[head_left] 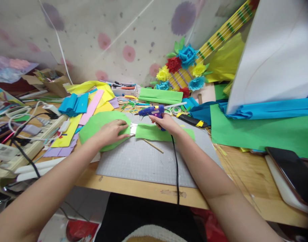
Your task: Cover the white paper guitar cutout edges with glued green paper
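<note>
Arms (pixel 204 174) bare, lap clothing (pixel 144 211) blk, edging (pixel 154 230) off-wht.

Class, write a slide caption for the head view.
Right hand holds a blue glue gun; left hand rests on green paper.

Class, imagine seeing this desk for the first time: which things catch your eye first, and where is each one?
A yellow guitar-shaped craft trimmed with red, blue and yellow flowers stands out at the back, slanting up to the right. In the middle, the right hand grips a blue glue gun over a bright green strip. To its left, the left hand rests on a large rounded green piece.
</note>
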Demonstrator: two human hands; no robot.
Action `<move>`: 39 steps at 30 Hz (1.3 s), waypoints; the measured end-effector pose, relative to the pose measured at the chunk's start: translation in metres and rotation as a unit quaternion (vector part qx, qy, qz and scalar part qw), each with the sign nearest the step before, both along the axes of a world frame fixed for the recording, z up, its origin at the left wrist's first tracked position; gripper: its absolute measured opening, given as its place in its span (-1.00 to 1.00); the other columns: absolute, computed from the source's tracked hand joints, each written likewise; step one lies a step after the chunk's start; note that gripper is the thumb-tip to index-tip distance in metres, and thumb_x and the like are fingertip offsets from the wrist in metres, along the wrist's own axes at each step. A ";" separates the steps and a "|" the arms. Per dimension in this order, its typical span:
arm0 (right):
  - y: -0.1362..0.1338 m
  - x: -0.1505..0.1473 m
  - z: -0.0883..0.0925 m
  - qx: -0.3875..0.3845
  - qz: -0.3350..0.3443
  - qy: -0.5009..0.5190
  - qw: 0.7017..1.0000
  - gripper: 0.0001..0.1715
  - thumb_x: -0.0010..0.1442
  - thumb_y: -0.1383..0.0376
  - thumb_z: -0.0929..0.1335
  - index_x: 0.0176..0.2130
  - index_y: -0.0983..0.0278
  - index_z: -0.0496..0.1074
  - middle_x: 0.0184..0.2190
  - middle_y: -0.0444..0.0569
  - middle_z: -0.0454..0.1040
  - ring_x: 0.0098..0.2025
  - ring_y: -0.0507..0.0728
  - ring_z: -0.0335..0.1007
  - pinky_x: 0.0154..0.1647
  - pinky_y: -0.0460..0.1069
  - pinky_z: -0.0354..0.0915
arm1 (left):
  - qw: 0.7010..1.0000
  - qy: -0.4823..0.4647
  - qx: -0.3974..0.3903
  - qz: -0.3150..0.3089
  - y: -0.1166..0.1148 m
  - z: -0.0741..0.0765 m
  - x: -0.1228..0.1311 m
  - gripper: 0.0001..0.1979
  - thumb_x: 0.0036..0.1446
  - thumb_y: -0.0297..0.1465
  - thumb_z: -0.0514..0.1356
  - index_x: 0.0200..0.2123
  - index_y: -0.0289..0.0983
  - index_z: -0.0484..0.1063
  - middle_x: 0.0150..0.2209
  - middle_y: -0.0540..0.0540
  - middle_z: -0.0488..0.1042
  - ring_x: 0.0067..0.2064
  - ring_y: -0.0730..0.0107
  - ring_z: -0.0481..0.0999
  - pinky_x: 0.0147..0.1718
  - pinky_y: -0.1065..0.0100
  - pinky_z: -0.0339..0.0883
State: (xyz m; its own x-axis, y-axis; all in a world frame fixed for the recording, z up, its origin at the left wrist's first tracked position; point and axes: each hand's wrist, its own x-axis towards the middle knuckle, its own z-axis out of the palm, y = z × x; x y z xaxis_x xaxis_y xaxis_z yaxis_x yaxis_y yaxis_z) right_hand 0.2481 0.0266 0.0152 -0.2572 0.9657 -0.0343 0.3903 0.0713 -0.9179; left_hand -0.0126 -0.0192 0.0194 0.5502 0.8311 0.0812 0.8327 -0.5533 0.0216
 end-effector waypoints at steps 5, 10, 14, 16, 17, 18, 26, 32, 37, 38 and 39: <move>0.007 0.039 0.017 0.037 -0.077 -0.074 0.994 -0.53 -0.04 -0.06 0.38 -0.44 0.32 0.39 -0.73 -0.20 0.22 -0.68 -0.05 0.10 -0.65 -0.11 0.05 | 0.999 -0.026 0.026 0.030 -0.006 -0.008 0.005 -0.58 0.17 -0.11 0.01 -0.05 -0.22 0.42 0.02 -0.17 0.40 0.00 0.19 0.40 -0.11 0.26 0.34; 0.006 0.096 0.014 0.049 -0.093 -0.139 0.985 -0.51 -0.09 -0.08 0.40 -0.44 0.31 0.43 -0.72 -0.18 0.24 -0.66 -0.04 0.08 -0.64 -0.10 0.04 | 0.995 -0.050 0.054 0.069 -0.010 -0.017 0.012 -0.62 0.19 -0.18 0.02 -0.08 -0.26 0.44 0.01 -0.21 0.43 0.11 0.14 0.33 0.03 0.17 0.28; -0.006 0.134 0.000 0.037 -0.159 -0.162 0.973 -0.50 -0.10 -0.10 0.39 -0.48 0.30 0.42 -0.73 -0.16 0.23 -0.66 -0.03 0.07 -0.65 -0.08 0.02 | 0.988 -0.077 0.105 0.084 -0.012 -0.030 0.016 -0.62 0.22 -0.21 -0.01 -0.08 -0.30 0.45 0.00 -0.21 0.45 0.15 0.15 0.30 0.16 0.12 0.14; -0.013 0.146 -0.009 0.022 -0.186 -0.164 0.968 -0.51 -0.13 -0.09 0.40 -0.51 0.29 0.39 -0.73 -0.17 0.22 -0.67 -0.02 0.07 -0.66 -0.08 0.02 | 0.984 -0.086 0.126 0.091 -0.013 -0.034 0.018 -0.60 0.25 -0.24 -0.06 -0.09 -0.32 0.45 -0.01 -0.21 0.46 0.15 0.17 0.30 0.18 0.13 0.11; -0.016 0.150 -0.014 0.017 -0.199 -0.160 0.967 -0.51 -0.14 -0.09 0.40 -0.54 0.29 0.36 -0.74 -0.18 0.22 -0.67 -0.02 0.07 -0.66 -0.08 0.01 | 0.983 -0.089 0.134 0.094 -0.014 -0.035 0.019 -0.59 0.26 -0.26 -0.09 -0.09 -0.34 0.45 -0.01 -0.21 0.46 0.15 0.17 0.31 0.18 0.13 0.11; -0.018 0.152 -0.019 0.013 -0.209 -0.153 0.966 -0.52 -0.15 -0.08 0.41 -0.58 0.28 0.33 -0.75 -0.18 0.21 -0.68 -0.02 0.07 -0.66 -0.08 0.01 | 0.981 -0.090 0.139 0.096 -0.015 -0.036 0.020 -0.59 0.27 -0.27 -0.11 -0.10 -0.35 0.46 -0.02 -0.21 0.46 0.15 0.17 0.31 0.18 0.13 0.11; -0.020 0.153 -0.043 0.035 -0.252 -0.164 0.953 -0.50 -0.15 -0.10 0.39 -0.54 0.30 0.40 -0.72 -0.10 0.31 -0.63 0.06 0.22 -0.62 -0.06 0.11 | 0.982 -0.084 0.135 0.100 -0.018 -0.032 0.023 -0.61 0.25 -0.35 -0.11 -0.05 -0.35 0.43 0.01 -0.23 0.45 0.16 0.18 0.30 0.20 0.11 0.09; -0.020 0.153 -0.045 0.062 -0.254 -0.167 0.951 -0.50 -0.13 -0.07 0.40 -0.43 0.33 0.49 -0.59 -0.01 0.45 -0.45 0.16 0.39 -0.49 -0.02 0.24 | 0.983 -0.083 0.133 0.097 -0.018 -0.032 0.023 -0.61 0.24 -0.35 -0.10 -0.03 -0.30 0.42 0.02 -0.21 0.43 0.17 0.19 0.28 0.20 0.11 0.08; -0.023 0.150 -0.041 0.049 -0.256 -0.167 0.951 -0.51 -0.11 -0.06 0.40 -0.42 0.32 0.49 -0.56 0.00 0.47 -0.43 0.17 0.40 -0.47 -0.02 0.25 | 0.984 -0.065 0.131 0.100 -0.018 -0.032 0.023 -0.61 0.23 -0.37 -0.10 -0.04 -0.32 0.43 0.01 -0.22 0.43 0.17 0.19 0.28 0.21 0.12 0.06; -0.023 0.149 -0.041 0.048 -0.256 -0.168 0.951 -0.52 -0.11 -0.06 0.40 -0.42 0.32 0.49 -0.56 0.01 0.47 -0.42 0.17 0.40 -0.46 -0.02 0.25 | 0.984 -0.067 0.129 0.099 -0.018 -0.031 0.023 -0.62 0.23 -0.37 -0.10 -0.05 -0.32 0.43 0.01 -0.22 0.43 0.16 0.18 0.28 0.21 0.11 0.07; -0.023 0.149 -0.040 0.048 -0.255 -0.169 0.951 -0.52 -0.11 -0.05 0.40 -0.42 0.32 0.49 -0.56 0.01 0.47 -0.42 0.17 0.40 -0.46 -0.02 0.25 | 0.985 -0.070 0.126 0.097 -0.018 -0.030 0.023 -0.62 0.23 -0.37 -0.09 -0.04 -0.31 0.43 0.01 -0.22 0.43 0.16 0.18 0.28 0.20 0.10 0.07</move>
